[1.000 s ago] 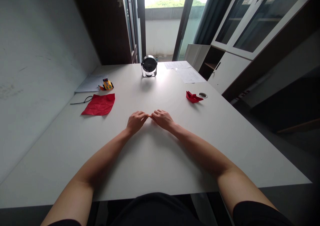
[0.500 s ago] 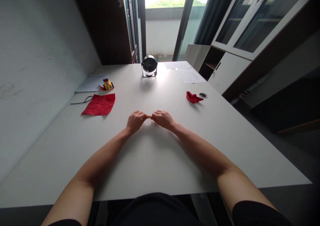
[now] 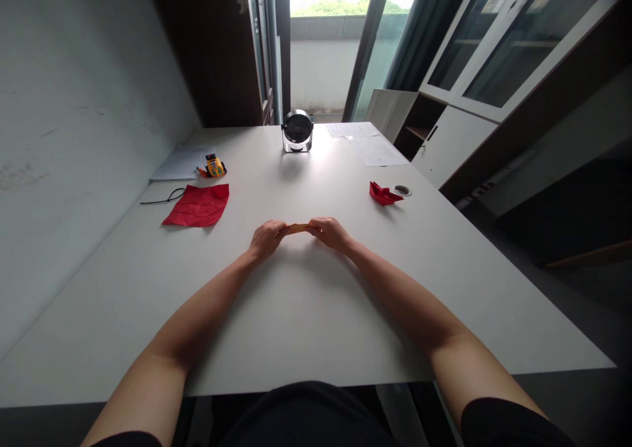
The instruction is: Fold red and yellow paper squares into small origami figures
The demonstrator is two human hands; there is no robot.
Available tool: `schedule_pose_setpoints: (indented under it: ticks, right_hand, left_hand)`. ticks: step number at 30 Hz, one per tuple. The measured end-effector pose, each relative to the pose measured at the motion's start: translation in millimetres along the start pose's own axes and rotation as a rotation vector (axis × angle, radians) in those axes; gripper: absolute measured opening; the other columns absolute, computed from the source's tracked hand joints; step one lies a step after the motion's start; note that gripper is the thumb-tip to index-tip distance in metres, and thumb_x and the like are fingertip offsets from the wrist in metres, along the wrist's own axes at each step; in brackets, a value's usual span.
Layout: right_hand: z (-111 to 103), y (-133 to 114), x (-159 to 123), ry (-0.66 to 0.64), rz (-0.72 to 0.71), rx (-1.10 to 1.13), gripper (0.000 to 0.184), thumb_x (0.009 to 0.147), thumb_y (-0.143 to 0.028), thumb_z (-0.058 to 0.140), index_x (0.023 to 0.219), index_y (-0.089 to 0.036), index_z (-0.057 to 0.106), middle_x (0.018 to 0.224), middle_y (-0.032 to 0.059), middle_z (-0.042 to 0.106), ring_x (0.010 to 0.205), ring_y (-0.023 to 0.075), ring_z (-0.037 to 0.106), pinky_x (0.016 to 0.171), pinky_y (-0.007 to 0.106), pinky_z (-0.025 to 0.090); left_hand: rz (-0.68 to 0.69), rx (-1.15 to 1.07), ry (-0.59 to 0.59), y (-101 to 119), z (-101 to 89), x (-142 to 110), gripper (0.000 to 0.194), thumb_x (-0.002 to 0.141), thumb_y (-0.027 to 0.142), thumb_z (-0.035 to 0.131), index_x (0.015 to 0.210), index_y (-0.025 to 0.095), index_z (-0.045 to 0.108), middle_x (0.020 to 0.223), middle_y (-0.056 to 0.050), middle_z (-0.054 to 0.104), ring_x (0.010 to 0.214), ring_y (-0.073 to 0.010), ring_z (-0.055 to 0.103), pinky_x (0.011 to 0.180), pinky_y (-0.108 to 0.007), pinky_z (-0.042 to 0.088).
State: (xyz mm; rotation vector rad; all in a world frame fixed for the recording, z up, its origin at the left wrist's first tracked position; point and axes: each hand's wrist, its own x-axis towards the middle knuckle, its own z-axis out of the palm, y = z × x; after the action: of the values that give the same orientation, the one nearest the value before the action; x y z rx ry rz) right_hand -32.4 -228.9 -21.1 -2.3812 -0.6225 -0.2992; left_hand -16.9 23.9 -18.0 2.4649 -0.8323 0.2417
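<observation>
Between my hands stretches a narrow strip of folded orange paper (image 3: 298, 228), held just above the white table (image 3: 306, 315). My left hand (image 3: 268, 237) pinches its left end, and my right hand (image 3: 332, 233) pinches the right end. Fingers cover both ends of the paper, so its full shape is hidden. To the left lies a creased red paper sheet (image 3: 198, 206). A folded red paper boat (image 3: 384, 194) sits off to the right, beyond my right hand.
A black round device on a metal stand (image 3: 297, 131) stands at the back. At left are a yellow toy (image 3: 215, 166), a black cable tie (image 3: 165, 199) and white papers (image 3: 178, 162). More sheets (image 3: 378, 151) lie back right, near a round grommet (image 3: 402, 190).
My hands have moved slightly apart, the right one shifting rightward. More of the orange paper now shows between them.
</observation>
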Motion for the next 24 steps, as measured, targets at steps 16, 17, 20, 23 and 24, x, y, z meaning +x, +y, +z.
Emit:
schedule_pose_setpoints:
  ticks: [16, 17, 20, 23, 24]
  right_hand:
    - [-11, -10, -2, 0.001, -0.067, -0.146, 0.018, 0.098, -0.029, 0.053, 0.088, -0.020, 0.065, 0.082, 0.0033, 0.065, 0.076, 0.0164, 0.054, 0.070, 0.026, 0.037]
    - [-11, -9, -2, 0.004, -0.061, -0.148, 0.018, 0.098, -0.029, 0.053, 0.087, -0.020, 0.065, 0.081, 0.0033, 0.065, 0.076, 0.0163, 0.054, 0.070, 0.026, 0.037]
    - [-10, -7, -2, 0.023, -0.047, -0.152, 0.019, 0.098, -0.028, 0.054, 0.086, -0.020, 0.065, 0.081, 0.0029, 0.064, 0.076, 0.0160, 0.054, 0.070, 0.026, 0.036]
    - [-9, -8, -1, 0.009, -0.068, -0.159, 0.018, 0.098, -0.028, 0.055, 0.085, -0.020, 0.064, 0.080, 0.0027, 0.064, 0.077, 0.0161, 0.054, 0.070, 0.026, 0.036]
    - [-9, -8, -1, 0.000, -0.077, -0.162, 0.018, 0.098, -0.028, 0.055, 0.086, -0.020, 0.065, 0.081, 0.0027, 0.065, 0.078, 0.0162, 0.054, 0.070, 0.026, 0.036]
  left_hand:
    - [-0.032, 0.007, 0.154, -5, -3.8, -3, 0.026, 0.101, 0.036, 0.049, 0.096, 0.024, 0.071, 0.089, -0.005, 0.069, 0.075, -0.0173, 0.061, 0.068, -0.028, 0.044]
    - [-0.037, 0.006, 0.168, -3, -5.0, -4, 0.027, 0.102, 0.036, 0.047, 0.098, 0.024, 0.071, 0.091, -0.005, 0.069, 0.074, -0.0168, 0.061, 0.068, -0.028, 0.044]
    - [-0.027, 0.024, 0.197, 1, -7.9, -5, 0.030, 0.104, 0.038, 0.043, 0.102, 0.024, 0.070, 0.094, -0.005, 0.070, 0.077, -0.0165, 0.062, 0.069, -0.027, 0.042]
    - [-0.001, 0.041, 0.190, 3, -8.6, -5, 0.032, 0.104, 0.041, 0.044, 0.102, 0.025, 0.072, 0.091, -0.005, 0.069, 0.077, -0.0160, 0.061, 0.068, -0.027, 0.041]
    - [0.002, 0.040, 0.191, 3, -8.4, -5, 0.032, 0.104, 0.042, 0.045, 0.102, 0.025, 0.072, 0.091, -0.004, 0.069, 0.077, -0.0157, 0.061, 0.069, -0.027, 0.041]
